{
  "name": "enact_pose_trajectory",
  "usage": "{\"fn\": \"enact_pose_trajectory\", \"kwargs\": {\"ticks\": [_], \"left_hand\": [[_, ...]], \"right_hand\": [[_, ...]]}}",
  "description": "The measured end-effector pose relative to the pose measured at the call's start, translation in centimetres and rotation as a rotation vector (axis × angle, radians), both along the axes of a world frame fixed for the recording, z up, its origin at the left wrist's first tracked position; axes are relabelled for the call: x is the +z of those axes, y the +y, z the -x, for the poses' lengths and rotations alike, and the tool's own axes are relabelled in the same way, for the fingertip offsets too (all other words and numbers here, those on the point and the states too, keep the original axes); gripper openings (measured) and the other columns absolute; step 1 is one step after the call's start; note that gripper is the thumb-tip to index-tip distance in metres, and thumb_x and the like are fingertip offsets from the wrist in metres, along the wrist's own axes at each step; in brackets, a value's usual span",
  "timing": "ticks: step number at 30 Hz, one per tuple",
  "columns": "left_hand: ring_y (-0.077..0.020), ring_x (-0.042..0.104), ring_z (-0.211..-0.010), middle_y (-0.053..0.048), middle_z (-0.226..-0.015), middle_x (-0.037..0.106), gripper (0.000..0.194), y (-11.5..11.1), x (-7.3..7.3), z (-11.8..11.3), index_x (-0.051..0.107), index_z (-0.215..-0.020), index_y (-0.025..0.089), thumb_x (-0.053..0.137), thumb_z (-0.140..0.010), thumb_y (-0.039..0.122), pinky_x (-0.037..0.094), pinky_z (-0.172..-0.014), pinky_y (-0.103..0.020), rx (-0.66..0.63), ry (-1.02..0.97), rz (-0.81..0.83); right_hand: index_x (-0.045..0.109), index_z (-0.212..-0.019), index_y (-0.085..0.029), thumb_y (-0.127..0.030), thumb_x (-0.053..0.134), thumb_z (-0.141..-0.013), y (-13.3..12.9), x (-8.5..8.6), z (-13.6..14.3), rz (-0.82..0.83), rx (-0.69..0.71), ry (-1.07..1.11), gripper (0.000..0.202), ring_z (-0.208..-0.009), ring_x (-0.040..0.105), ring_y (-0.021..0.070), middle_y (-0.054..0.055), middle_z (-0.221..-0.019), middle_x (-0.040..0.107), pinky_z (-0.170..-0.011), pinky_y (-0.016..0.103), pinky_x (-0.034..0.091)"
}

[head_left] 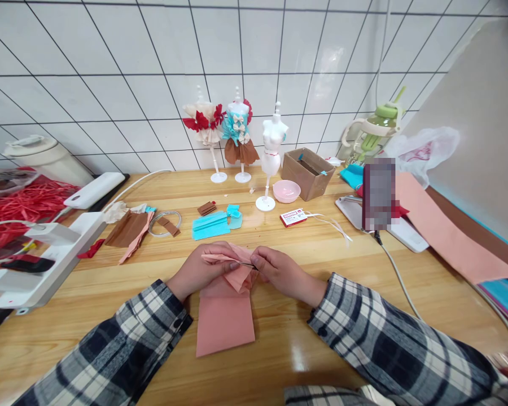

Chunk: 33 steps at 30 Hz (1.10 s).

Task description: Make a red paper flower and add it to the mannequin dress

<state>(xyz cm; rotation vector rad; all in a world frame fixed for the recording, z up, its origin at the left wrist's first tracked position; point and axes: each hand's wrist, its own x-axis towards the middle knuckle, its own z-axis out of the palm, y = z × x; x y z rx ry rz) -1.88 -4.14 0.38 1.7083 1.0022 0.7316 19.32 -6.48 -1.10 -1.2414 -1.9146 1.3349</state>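
Note:
Pink crepe paper [239,277], gathered and folded at its top, is pinched between the fingers of my left hand [207,265]. Across from it, my right hand [277,270] is closed at the paper's right edge, where a thin dark strand or wire shows between the two hands. A flat pink rectangle of paper [225,324] hangs or lies below the gathered part, over the wooden table. Beyond my hands lie folded turquoise paper [210,225] and a small brown folded strip [206,208]. The fingertips of my right hand partly hide what they grip.
A bare white mannequin [271,138] stands behind, with two dressed ones [238,135] [207,124] to its left. Nearby are a pink bowl [287,191], a cardboard box [308,176] and a phone [379,194]. A power strip [63,265] sits left; pink paper [449,231] lies right.

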Motion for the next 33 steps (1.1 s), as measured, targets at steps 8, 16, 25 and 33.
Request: {"fn": "enact_pose_trajectory", "kwargs": {"ticks": [8, 16, 25, 33], "left_hand": [[-0.0191, 0.064, -0.079, -0.006, -0.080, 0.070, 0.013, -0.16, 0.02, -0.05, 0.071, -0.073, 0.017, 0.072, -0.072, 0.030, 0.050, -0.076, -0.029, 0.030, -0.002, -0.015], [-0.0211, 0.064, -0.083, -0.007, -0.083, 0.070, 0.017, -0.09, 0.04, 0.13, 0.073, -0.079, 0.015, 0.070, -0.073, 0.031, 0.049, -0.080, -0.032, 0.032, 0.034, 0.016], [-0.0190, 0.064, -0.081, -0.005, -0.082, 0.071, 0.014, -0.10, 0.20, 0.22, 0.073, -0.077, 0.016, 0.071, -0.072, 0.029, 0.049, -0.076, -0.028, 0.060, 0.051, -0.004], [-0.0203, 0.065, -0.081, -0.006, -0.082, 0.071, 0.016, -0.07, 0.24, 0.13, 0.072, -0.077, 0.015, 0.072, -0.071, 0.030, 0.049, -0.077, -0.029, 0.069, 0.042, 0.011]], "right_hand": [[0.046, -0.077, -0.020, -0.044, 0.035, -0.095, -0.06, 0.25, 0.04, -0.010, 0.003, -0.001, 0.032, -0.063, 0.044, 0.0107, -0.004, -0.065, 0.047, -0.058, 0.023, 0.031], [0.047, -0.077, -0.020, -0.043, 0.039, -0.093, 0.06, 0.00, 0.03, 0.008, -0.033, 0.039, 0.030, -0.062, 0.043, 0.0108, -0.004, -0.065, 0.047, -0.057, 0.023, 0.031], [0.048, -0.077, -0.020, -0.044, 0.038, -0.093, 0.23, -0.19, -0.09, -0.002, -0.021, 0.001, 0.031, -0.061, 0.043, 0.0106, -0.005, -0.064, 0.047, -0.056, 0.023, 0.031], [0.049, -0.077, -0.020, -0.044, 0.039, -0.093, 0.23, -0.16, -0.09, -0.001, -0.028, -0.001, 0.031, -0.060, 0.043, 0.0103, -0.004, -0.064, 0.047, -0.056, 0.023, 0.031]]}}
